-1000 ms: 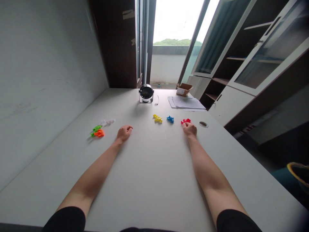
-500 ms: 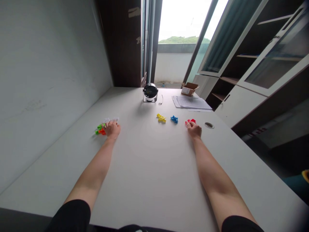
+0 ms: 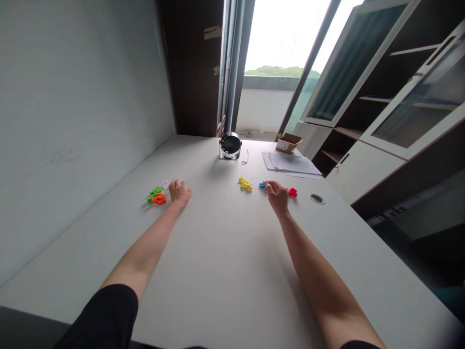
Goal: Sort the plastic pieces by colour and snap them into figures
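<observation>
Blue pieces, small heap: at the tips of the right hand, partly hidden behind its fingers. Those fingers nearly together in a pinch; a fleck of red seems to show at the tips, but whether a piece is gripped cannot be told.

Red pieces, small heap: just right of the same fingers, partly covered by the hand.

White pieces, pale or clear: just left of the left hand, its fingers bent and slightly parted, palm down. Contact, and any hold, hidden from view.

Green pieces and orange pieces: left of the left fingers, close together.

Yellow pieces: between the two hands, nearer the right fingers.

Handling note, by judgement: pieces small and knobbly, likely to snag on one another; best pinched singly by thumb and forefinger, lifted straight up clear of the heap, with the other fingers tucked away from neighbouring colours.

Surface: white, beneath all the above.

Lamp and thin cord: beyond and between both hands.

Papers, with box behind: beyond the right fingers.

Round hole: right of the right hand, past the red.
</observation>
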The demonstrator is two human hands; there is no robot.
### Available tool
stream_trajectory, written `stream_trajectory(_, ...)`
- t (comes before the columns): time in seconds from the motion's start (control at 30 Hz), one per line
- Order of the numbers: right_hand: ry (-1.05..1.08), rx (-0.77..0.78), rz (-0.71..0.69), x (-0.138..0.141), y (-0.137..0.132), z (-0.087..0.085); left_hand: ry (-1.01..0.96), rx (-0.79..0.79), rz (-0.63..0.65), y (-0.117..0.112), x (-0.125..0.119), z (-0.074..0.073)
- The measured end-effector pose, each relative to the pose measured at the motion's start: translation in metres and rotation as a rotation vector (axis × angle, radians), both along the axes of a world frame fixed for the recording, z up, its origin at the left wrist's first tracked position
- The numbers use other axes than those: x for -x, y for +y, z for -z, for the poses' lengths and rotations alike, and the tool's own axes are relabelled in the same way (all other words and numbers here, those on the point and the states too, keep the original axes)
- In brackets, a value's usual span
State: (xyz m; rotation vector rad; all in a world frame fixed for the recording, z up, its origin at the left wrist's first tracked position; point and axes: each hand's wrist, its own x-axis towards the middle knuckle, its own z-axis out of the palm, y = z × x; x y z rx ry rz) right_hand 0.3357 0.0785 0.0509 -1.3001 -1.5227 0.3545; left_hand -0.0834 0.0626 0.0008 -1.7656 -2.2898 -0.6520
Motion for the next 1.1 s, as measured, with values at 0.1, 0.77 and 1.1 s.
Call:
stream_trajectory(0.1, 0.015, 0.006, -0.149, 0.039, -0.018, -0.011, 0.02, 0.072, -0.009, 0.013, 0.015, -0.004)
stream_trajectory(0.77, -0.277, 0.089, -0.612, 0.139, -0.075, 0.049, 0.046, 0.22, 0.031, 0.019, 0.019, -0.007)
stream_trajectory(1.1, -0.393, -0.001, -0.624, 0.143, -0.079, 0.047, 0.018, 0.092, 0.166, -0.026, -0.015, -0.005)
